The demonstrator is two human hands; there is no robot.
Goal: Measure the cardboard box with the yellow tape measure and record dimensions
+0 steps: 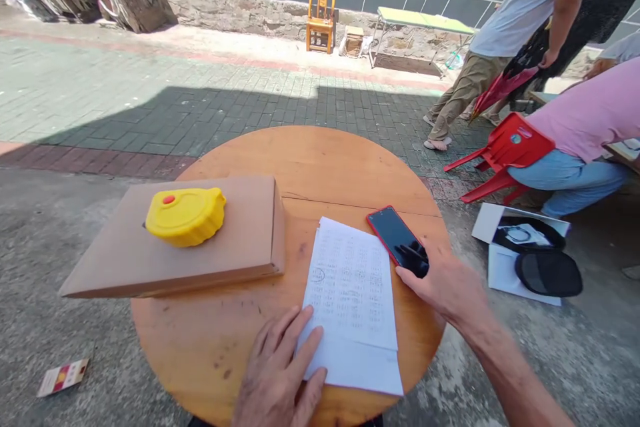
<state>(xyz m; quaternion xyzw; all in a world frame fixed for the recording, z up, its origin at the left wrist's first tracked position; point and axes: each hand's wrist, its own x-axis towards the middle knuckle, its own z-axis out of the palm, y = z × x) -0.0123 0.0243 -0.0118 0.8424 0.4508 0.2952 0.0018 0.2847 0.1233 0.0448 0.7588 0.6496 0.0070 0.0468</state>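
Observation:
On a round wooden table [320, 160] lie a few sheets of paper [350, 287] covered with small handwritten figures, one of them circled. My left hand [283, 367] rests with fingers apart on the table and the papers' lower left edge. To the right of the sheets is a smartphone [397, 237] with a red edge and a dark screen. My right hand [445, 280] grips the phone's near end, thumb on the near left side; its other fingers are partly hidden.
A brown cardboard box [250, 227] overhangs the table's left side, with a yellow tape-measure-shaped case [187, 213] on top. At right, a person in pink sits on a red plastic chair [520, 147] near an open white box [525, 240]. Another person stands holding a folded umbrella [510, 87].

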